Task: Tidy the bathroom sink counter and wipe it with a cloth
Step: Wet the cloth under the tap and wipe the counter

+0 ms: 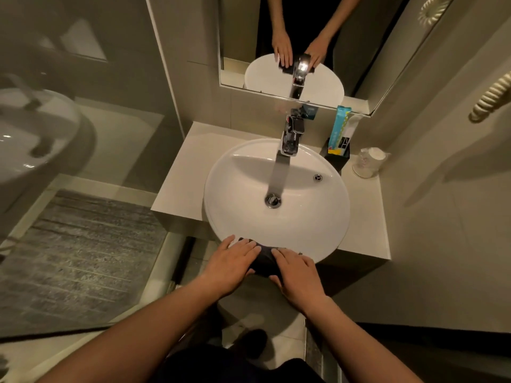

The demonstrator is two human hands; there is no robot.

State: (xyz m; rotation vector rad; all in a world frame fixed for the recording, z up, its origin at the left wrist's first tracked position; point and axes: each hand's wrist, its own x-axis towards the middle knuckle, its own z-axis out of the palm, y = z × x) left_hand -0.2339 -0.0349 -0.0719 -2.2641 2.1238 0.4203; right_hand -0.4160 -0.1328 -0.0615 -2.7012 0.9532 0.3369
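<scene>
Both forearms are reaching in from the near edge; the left hand [231, 262] is lying flat with fingers [243, 248] spread open, pressing on the left part of a dark cloth [264, 261]; the right hand [297, 275] is resting palm-down on the cloth's right part, fingers extended and loosely together, thumb tucking under the near side, not clenching. The cloth is sitting bunched on the near rim of the white round basin [312, 217], between and under both hands; the basin is overhanging the near edge of the pale worktop [182, 178]. A chrome drain [273, 200] is showing at the basin's middle; a chrome tap [289, 143] is standing at the far rim, its spout pointing near. On the far right of the worktop a black holder [336, 158] is carrying a blue packet [339, 128]; just right of it a wrapped clear glass [367, 161] is standing. A mirror [359, 51] on the far wall is reflecting hands and cloth.
</scene>
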